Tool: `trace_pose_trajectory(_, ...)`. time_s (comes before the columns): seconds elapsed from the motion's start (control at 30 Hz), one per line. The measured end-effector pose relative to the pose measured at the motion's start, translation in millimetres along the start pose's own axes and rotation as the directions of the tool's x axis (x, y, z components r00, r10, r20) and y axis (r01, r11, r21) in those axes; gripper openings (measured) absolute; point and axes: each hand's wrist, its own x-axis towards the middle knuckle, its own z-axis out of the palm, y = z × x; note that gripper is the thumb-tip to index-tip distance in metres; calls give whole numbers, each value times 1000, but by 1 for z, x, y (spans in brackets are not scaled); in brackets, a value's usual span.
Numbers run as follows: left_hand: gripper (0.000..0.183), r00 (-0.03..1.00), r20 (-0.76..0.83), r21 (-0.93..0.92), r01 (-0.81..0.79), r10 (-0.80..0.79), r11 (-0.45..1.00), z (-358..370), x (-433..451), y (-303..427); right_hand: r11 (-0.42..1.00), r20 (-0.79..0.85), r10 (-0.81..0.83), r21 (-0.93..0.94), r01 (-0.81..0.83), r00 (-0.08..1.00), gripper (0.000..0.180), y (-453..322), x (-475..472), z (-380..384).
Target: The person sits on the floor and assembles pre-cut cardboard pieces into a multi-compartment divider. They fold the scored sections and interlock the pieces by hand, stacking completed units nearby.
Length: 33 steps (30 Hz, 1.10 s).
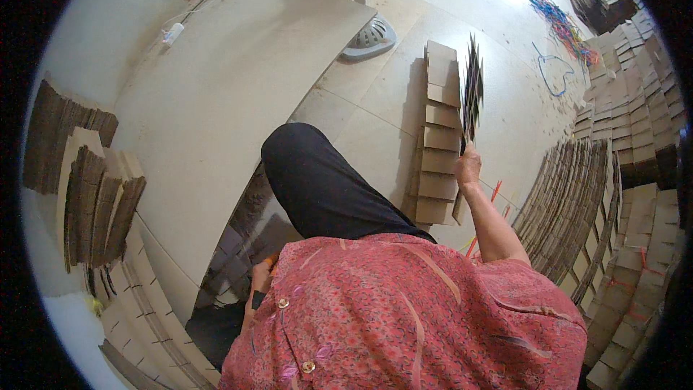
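At arm's length on the right, my right hand [469,167] grips the near end of a folded cardboard partition [474,92], which stands edge-on with its slats pressed close together. Just left of it, a row of overlapping cardboard partitions [439,143] lies on the tiled floor. My left hand [262,276] is low beside my body, partly covered by the red patterned shirt [400,303]. Something orange [272,261] shows at its fingers; whether it is held cannot be made out. Dark cardboard pieces [233,260] lie in shadow by that hand.
A large pale board [227,65] spans the left, near a grey stand base [371,38]. Cardboard bundles [97,206] stand at far left. Curved stacks of partitions [566,211] line the right. Tangled coloured straps [563,24] lie on the floor at upper right.
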Motion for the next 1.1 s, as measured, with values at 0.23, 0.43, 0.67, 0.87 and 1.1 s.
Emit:
trace_pose_trajectory(0.23,30,998,-8,-9,-64,64,998,1,1,9,867,128,-240,-419,271,962,33,4,13,65)
trace_pose_trajectory(0.43,29,976,-129,-101,-189,175,977,-26,-9,50,799,601,-138,-402,447,787,31,86,19,112)
trace_pose_trajectory(0.67,26,607,-784,86,-102,130,991,-184,-40,61,984,645,-180,111,142,743,49,-18,24,127)
trace_pose_trajectory(0.87,50,291,-879,461,323,377,827,-341,-19,44,664,177,-555,683,305,813,29,-165,-41,46)
trace_pose_trajectory(1.1,36,450,-876,414,521,172,746,-412,34,32,117,-238,-896,690,714,376,23,-295,-119,-55)
